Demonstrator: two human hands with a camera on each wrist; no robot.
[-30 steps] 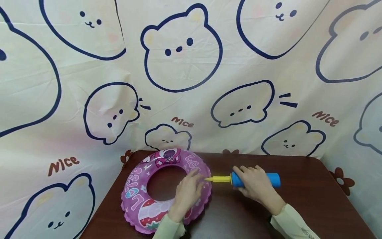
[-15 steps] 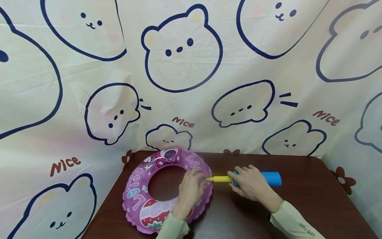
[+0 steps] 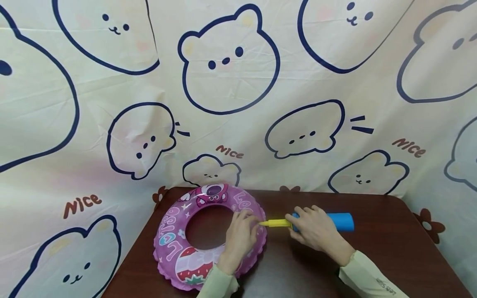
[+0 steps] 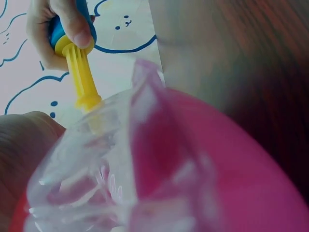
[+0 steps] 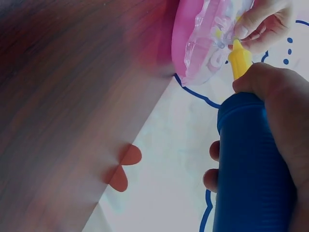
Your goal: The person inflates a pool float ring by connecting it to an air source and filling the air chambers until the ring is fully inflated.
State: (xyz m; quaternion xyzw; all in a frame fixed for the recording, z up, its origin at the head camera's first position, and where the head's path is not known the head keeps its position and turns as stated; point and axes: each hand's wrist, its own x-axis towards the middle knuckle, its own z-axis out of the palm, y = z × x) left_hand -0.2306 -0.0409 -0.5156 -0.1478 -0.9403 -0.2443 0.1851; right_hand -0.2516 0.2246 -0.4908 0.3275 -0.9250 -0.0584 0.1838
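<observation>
A pink inflatable swim ring (image 3: 169, 244) with printed letters and strawberries lies on the left of the table. My left hand (image 3: 240, 238) is on its right side; in the right wrist view the thumb and fingers (image 5: 260, 24) pinch the ring's clear film by the valve. My right hand (image 3: 316, 229) grips the blue barrel of a hand pump (image 3: 344, 222), near its yellow end. The pump lies level, its yellow nozzle (image 5: 240, 60) pointing at the ring. The nozzle tip meets the ring at the left fingers; the valve itself is mostly hidden.
The dark brown wooden table (image 3: 391, 244) extends to the right of the pump and in front of it. Behind and at both sides hangs a pale cloth (image 3: 223, 136) printed with bear outlines, reaching the table's back edge.
My right hand has slid left along the barrel toward the nozzle, baring more of the blue rear end. The left hand has shifted slightly right at the ring.
</observation>
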